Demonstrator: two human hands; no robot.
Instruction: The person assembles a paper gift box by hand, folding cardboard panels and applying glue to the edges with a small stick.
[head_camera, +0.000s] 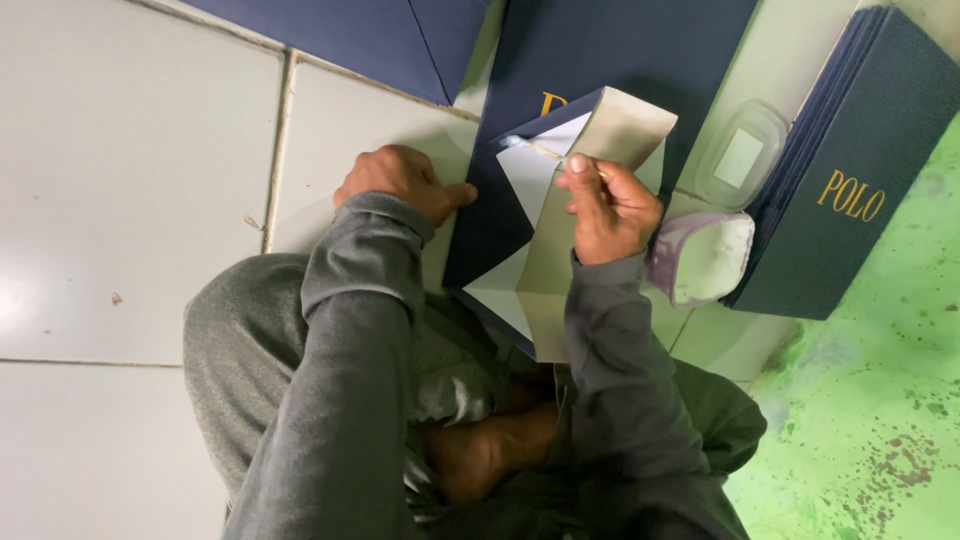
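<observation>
Steadying a half-folded navy paper bag (500, 215) at frame centre, the left hand (400, 182) presses flat on it while the right hand (608, 208) pinches a thin glue stick (535, 148) against its open flap.

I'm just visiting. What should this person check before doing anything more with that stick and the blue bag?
1. Thin stick pinched in the right hand: ok.
2. Stick's tip, with a pale blob on it, lies at the top inner edge of the navy paper bag: ok.
3. Left hand rests against the bag's navy side: ok. Whether its grip wraps the edge: cannot tell.
4. Bag spread open, pale inside facing up: ok.
5. Clear plastic container sits close to the right hand: ok. Whether it is open or shut: cannot tell.
6. Stack of flat navy bags lies apart from the open bag: ok.
</observation>
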